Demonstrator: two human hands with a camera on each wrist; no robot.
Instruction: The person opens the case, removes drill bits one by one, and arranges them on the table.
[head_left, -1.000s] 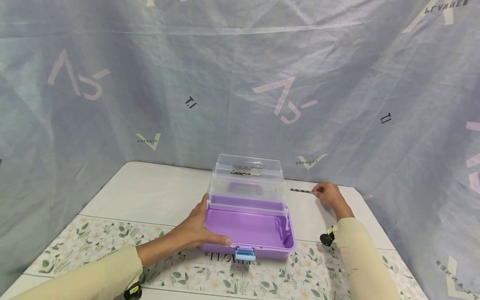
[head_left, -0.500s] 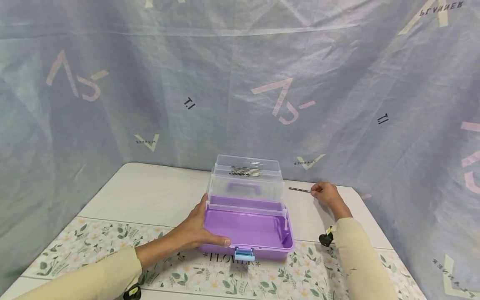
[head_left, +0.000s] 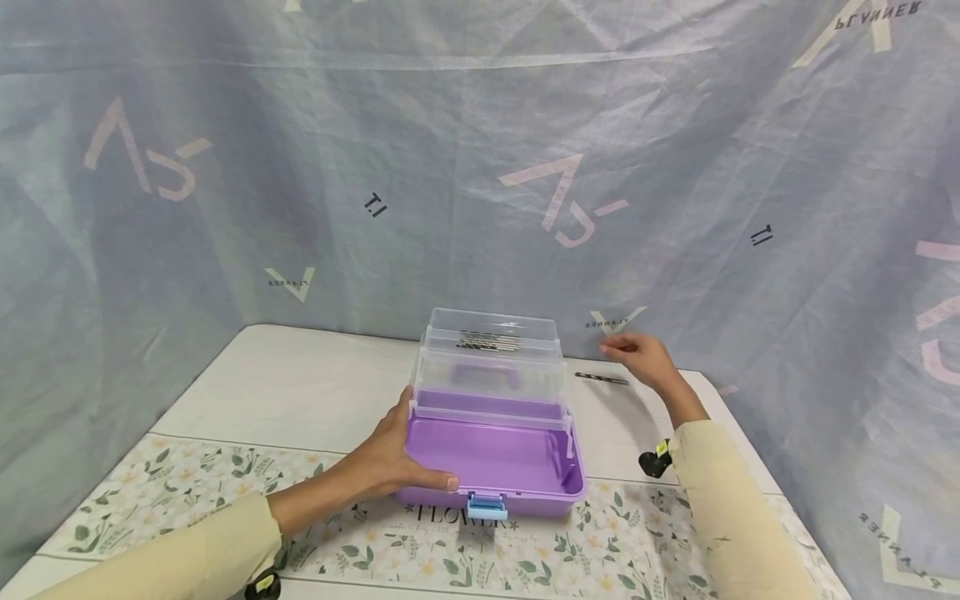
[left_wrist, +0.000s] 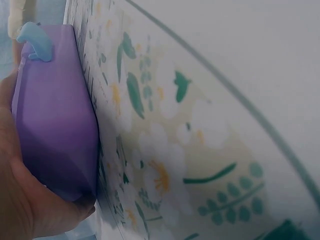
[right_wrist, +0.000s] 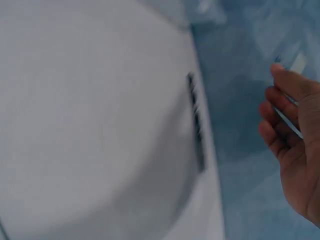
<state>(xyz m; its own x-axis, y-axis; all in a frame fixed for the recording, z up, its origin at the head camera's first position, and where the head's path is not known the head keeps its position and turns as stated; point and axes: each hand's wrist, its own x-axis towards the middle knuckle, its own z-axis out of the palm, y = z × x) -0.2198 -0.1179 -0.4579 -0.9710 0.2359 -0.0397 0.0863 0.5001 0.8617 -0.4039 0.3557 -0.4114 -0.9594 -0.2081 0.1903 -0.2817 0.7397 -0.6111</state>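
A purple storage box (head_left: 491, 506) with a light blue latch (head_left: 487, 507) stands open, its tiered clear trays (head_left: 491, 379) raised at the back. My left hand (head_left: 393, 458) grips its left side, thumb along the front rim and fingers against the side wall; the left wrist view shows this hand (left_wrist: 30, 195) around the box's end. Several drill bits (head_left: 489, 342) lie in an upper tray. To the right of the box, a dark spiral drill bit (head_left: 602, 379) lies on the table. My right hand (head_left: 642, 358) hovers beyond it, fingers loosely bent with nothing visible between them.
A white table (head_left: 315, 375) carries a floral printed band (head_left: 202, 467) across its front part. A grey-blue printed curtain (head_left: 420, 167) hangs close behind the table's back edge and along both sides.
My right hand has let go of the drill bit on the table and risen up and away toward the back. My left hand stays on the box.
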